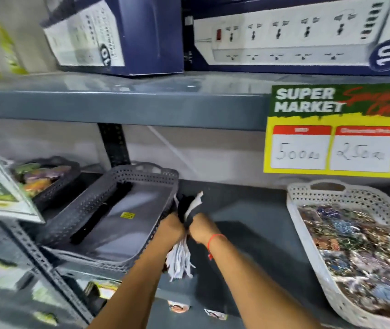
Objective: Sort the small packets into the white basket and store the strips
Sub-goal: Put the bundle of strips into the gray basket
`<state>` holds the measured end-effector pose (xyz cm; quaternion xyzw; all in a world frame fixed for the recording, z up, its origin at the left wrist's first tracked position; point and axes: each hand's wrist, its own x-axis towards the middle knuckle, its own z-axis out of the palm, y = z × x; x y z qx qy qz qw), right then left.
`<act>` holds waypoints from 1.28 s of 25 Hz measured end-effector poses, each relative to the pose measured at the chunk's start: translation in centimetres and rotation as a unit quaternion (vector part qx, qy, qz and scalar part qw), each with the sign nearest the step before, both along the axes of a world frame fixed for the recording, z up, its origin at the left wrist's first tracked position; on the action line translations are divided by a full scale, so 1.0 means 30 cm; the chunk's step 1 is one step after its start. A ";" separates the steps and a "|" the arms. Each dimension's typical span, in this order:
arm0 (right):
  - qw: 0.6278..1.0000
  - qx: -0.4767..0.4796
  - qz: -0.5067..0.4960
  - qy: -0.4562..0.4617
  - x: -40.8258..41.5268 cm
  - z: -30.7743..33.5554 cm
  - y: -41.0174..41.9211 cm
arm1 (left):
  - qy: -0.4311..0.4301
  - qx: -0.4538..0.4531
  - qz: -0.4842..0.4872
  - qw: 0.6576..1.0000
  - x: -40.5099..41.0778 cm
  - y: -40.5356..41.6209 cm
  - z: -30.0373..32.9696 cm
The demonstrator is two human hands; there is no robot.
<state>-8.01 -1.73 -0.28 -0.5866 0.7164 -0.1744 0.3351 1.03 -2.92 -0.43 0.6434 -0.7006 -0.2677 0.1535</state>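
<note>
Spanning the whole view, a grey metal shelf carries a white basket heaped with small packets at the right and a tilted grey basket at the left. Between them, the left hand and right hand meet, fingers clamped together on a bundle of black and white strips just beside the grey basket's rim.

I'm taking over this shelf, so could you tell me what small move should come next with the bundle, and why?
Probably lay the bundle of black and white strips, gripped by the left hand and right hand, into the grey perforated basket beside them; it already holds a black strip.
</note>
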 end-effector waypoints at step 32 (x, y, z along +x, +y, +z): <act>1.000 -0.013 0.009 -0.018 0.480 0.055 -0.252 | 0.188 0.033 0.122 0.974 0.470 -0.260 0.011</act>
